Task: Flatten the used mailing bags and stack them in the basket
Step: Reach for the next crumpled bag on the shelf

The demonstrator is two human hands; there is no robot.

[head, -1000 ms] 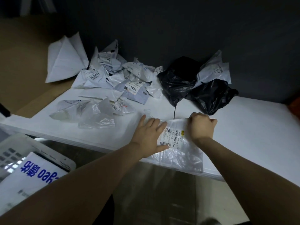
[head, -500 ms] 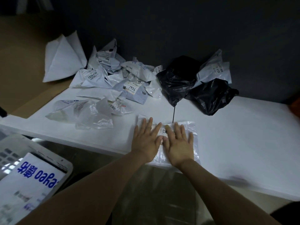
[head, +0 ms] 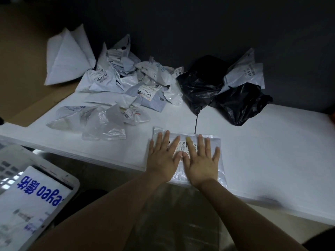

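Note:
A clear mailing bag (head: 218,144) with a white shipping label lies flat at the white table's front edge. My left hand (head: 164,158) and my right hand (head: 202,161) press down on it side by side, palms down and fingers straight and spread. Only the bag's edges show around them. At the lower left stands a white basket (head: 72,180) holding a flattened white bag with blue lettering (head: 30,194). Behind the hands lies a heap of crumpled white and clear bags (head: 126,84), and two crumpled black bags (head: 217,87) sit to its right.
The white table (head: 272,151) runs from left to right, with bare surface at the right. A dark wall (head: 199,24) stands behind the heap. A folded white bag (head: 67,57) sits at the far left on a brown surface (head: 27,60). Clear plastic sheeting (head: 177,214) hangs below the table edge.
One second ago my right hand was curled at the bag's top right corner. It has since opened and laid flat beside my left hand. Both hands now spread a little wider on the bag.

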